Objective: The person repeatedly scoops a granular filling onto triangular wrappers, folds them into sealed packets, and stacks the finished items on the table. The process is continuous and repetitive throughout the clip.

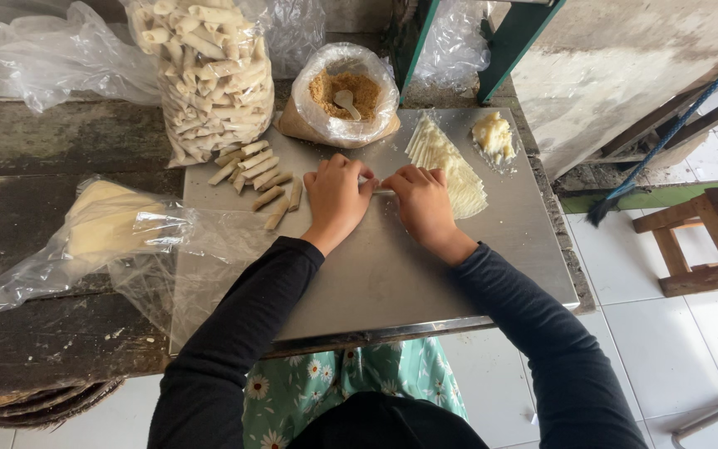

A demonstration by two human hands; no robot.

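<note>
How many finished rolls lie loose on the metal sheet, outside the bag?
About 9 loose rolls lie in a cluster on the metal sheet, left of the left hand, below the tall bag of rolls. Some overlap, so one may be hidden.

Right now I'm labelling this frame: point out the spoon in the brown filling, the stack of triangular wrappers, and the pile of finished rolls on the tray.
spoon (346,101), head view, bowl.
triangular wrappers (450,166), head view, middle.
finished rolls (258,170), head view, centre roll.
</note>
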